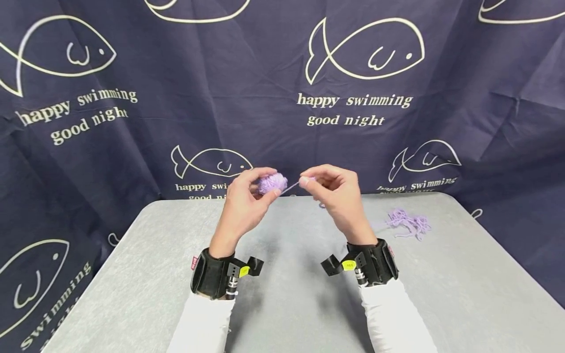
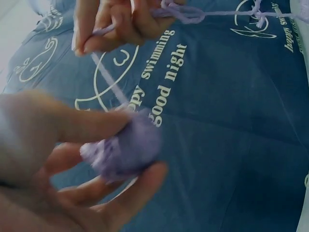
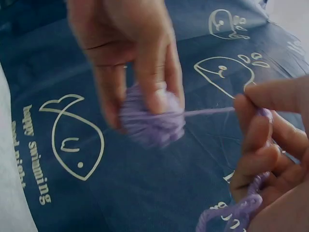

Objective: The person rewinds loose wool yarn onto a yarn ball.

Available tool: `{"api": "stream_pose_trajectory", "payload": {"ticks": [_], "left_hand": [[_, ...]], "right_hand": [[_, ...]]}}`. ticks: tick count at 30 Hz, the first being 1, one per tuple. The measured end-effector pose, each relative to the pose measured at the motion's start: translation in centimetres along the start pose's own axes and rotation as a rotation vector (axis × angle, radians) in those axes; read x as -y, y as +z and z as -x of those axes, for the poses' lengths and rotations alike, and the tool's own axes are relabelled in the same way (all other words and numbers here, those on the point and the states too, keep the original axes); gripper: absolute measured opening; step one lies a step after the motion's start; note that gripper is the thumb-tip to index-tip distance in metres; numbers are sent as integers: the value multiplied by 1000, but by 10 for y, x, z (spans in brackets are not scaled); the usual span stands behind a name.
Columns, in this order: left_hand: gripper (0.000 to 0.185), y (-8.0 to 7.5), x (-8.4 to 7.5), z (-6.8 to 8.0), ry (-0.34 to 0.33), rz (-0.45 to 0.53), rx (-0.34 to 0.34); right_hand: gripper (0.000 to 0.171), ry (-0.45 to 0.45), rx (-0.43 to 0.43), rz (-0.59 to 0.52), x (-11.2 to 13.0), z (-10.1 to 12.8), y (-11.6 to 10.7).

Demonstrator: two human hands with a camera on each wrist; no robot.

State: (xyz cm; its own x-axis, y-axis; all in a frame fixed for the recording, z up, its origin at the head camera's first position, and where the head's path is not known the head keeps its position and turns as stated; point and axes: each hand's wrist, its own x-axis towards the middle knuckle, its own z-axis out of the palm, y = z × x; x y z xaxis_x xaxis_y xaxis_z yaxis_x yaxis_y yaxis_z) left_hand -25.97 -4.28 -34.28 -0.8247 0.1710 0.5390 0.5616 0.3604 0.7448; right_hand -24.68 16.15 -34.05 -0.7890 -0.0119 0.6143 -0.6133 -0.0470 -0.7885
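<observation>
My left hand (image 1: 245,201) grips a small ball of lilac yarn (image 1: 272,183) between thumb and fingers, above the far part of the table. In the right wrist view the wound strands of the ball (image 3: 152,118) show clearly. A taut strand (image 3: 210,111) runs from it to my right hand (image 1: 336,196), which pinches the yarn between thumb and forefinger. Past that pinch the yarn passes through the curled fingers, and a loose loop (image 3: 227,205) hangs below them. The left wrist view shows the ball (image 2: 128,147) blurred in the left fingers.
A loose tangle of lilac yarn (image 1: 408,223) lies on the grey table (image 1: 291,294), right of my right hand. Behind the table hangs a dark blue cloth (image 1: 273,88) printed with white fish and lettering. Each wrist wears a black strap (image 1: 214,273) with a small camera.
</observation>
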Motion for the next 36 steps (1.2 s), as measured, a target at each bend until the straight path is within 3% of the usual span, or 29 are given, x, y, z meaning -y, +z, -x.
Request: {"api": "stream_pose_trajectory", "payload": {"ticks": [5, 10, 14, 17, 20, 24, 27, 30, 33, 36], "left_hand": [[34, -7, 1, 2, -19, -93, 317], [30, -9, 1, 3, 50, -156, 606], [28, -8, 2, 3, 108, -51, 774], [31, -9, 0, 4, 137, 110, 827], [33, -11, -5, 5, 177, 309, 809], [35, -15, -12, 7, 191, 579, 704], [36, -16, -16, 7, 199, 728, 563], [35, -14, -16, 5, 235, 790, 371], [39, -11, -17, 3, 217, 857, 196], [40, -9, -18, 0, 154, 954, 68]], "right_hand": [[17, 1, -179, -213, 0, -4, -6], [21, -12, -298, -316, 1, -6, -12], [20, -22, -354, -344, 1, -7, -15], [18, -33, -375, -317, -2, -8, -16], [13, -30, -387, -253, -7, -9, -17], [4, 19, -376, -136, -14, -9, -18], [11, 70, -340, -30, -18, -9, -18], [14, 117, -268, 83, -19, -8, -17], [13, 145, -129, 185, -18, -7, -17], [9, 141, 53, 264, -16, -5, -15]]}}
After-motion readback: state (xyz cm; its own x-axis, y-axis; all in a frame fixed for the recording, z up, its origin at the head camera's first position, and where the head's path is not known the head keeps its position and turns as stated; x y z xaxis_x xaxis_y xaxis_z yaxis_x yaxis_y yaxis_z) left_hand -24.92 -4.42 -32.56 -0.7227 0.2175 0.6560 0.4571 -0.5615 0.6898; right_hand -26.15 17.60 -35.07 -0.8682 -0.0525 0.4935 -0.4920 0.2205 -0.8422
